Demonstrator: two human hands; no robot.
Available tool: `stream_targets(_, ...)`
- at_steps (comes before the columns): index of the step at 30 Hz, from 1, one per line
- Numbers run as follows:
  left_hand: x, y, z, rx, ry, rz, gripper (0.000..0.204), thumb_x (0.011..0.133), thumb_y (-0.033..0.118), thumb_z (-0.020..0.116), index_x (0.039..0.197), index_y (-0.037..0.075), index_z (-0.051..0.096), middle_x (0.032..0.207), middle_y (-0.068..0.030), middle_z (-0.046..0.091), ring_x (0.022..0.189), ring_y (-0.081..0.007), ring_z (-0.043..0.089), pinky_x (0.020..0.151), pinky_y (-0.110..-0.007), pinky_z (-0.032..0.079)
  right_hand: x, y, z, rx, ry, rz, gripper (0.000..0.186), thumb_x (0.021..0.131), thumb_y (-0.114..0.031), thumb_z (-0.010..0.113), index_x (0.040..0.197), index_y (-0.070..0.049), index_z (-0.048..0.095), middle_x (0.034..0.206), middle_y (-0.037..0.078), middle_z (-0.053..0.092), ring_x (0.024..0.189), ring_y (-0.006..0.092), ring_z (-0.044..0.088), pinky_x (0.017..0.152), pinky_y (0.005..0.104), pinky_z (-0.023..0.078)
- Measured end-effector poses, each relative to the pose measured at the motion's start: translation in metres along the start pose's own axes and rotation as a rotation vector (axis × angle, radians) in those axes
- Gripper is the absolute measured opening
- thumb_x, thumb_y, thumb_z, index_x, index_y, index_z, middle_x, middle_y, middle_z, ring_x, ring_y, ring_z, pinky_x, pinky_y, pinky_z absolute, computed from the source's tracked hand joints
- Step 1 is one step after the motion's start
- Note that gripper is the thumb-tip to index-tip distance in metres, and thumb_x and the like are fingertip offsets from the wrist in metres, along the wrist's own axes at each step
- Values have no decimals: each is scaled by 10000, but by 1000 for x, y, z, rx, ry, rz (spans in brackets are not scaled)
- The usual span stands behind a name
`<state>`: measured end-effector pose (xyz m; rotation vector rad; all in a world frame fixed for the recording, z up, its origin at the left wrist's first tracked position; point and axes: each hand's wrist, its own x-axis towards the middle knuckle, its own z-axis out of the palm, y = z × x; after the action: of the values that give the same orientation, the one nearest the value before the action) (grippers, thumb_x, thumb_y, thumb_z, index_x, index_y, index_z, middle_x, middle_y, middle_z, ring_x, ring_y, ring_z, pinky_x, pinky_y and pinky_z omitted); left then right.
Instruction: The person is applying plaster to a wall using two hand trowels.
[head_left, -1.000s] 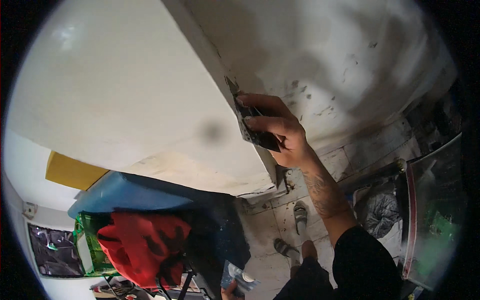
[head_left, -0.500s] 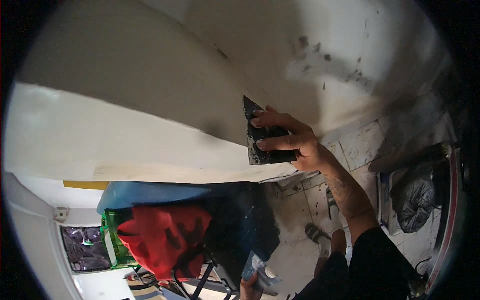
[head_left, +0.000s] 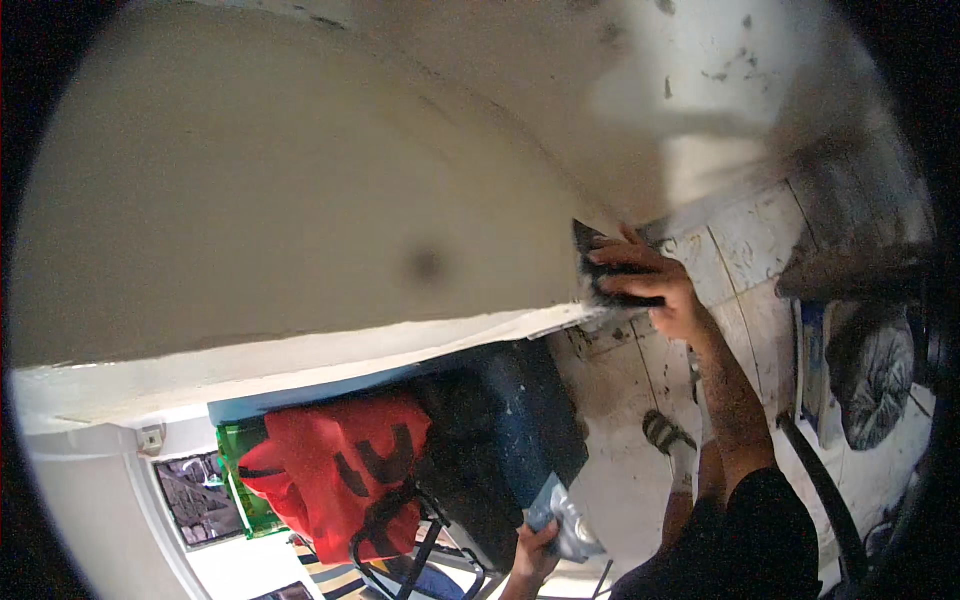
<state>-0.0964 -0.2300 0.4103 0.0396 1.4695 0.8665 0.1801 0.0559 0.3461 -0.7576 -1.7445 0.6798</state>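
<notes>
While the right hand (head_left: 672,290) grips a black scraper (head_left: 587,272) against the wall (head_left: 300,210), the left hand (head_left: 535,552) clasps a bluish blade (head_left: 574,532)

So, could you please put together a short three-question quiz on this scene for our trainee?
1. Multiple choice: what does the right hand hold? A) a round brush, B) a dark flat blade, C) a coiled rope.
2. True or false: the left hand is empty.
3. Short answer: what is the main colour of the large fabric-like item to the left of the left hand?

Key:
1. B.
2. False; it holds a grey-blue flat piece.
3. Red.
</notes>
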Motion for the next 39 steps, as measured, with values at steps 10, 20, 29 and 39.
stream_targets(10, -16, 73, 67, -10, -112, 386, 423, 674, 51, 645, 1062, 39, 477, 871, 0, 528, 771, -128, 509, 701, -259, 407, -103, -170, -2, 1195, 674, 942, 696, 608, -21, 697, 1225, -36, 377, 1060, 73, 531, 987, 182, 499, 887, 322, 394)
stream_targets(20, -138, 149, 128, -183, -247, 687, 252, 730, 10, 610, 975, 2, 548, 913, -29, 582, 804, -141, 538, 743, -267, 404, 28, -335, -14, 271, -119, 359, 546, 651, 81, 502, 1178, -36, 426, 1158, 123, 450, 1153, 236, 391, 979, 325, 279)
stream_targets(29, -204, 148, 149, -324, -450, 553, 431, 734, 47, 595, 1137, 28, 444, 1013, -64, 561, 885, -202, 566, 783, -342, 466, -29, -237, -45, -190, -517, 339, 624, 580, 141, 468, 1167, -67, 441, 1095, 178, 451, 1075, 311, 428, 924, 357, 324)
stream_targets(39, -121, 110, 118, -117, -86, 379, 436, 790, 145, 563, 1195, 65, 424, 1081, -49, 524, 999, -203, 502, 850, -373, 404, 38, -195, -113, 370, -199, 608, 683, 706, 34, 468, 1330, -87, 217, 1301, 164, 337, 1219, 264, 308, 1006, 344, 236)
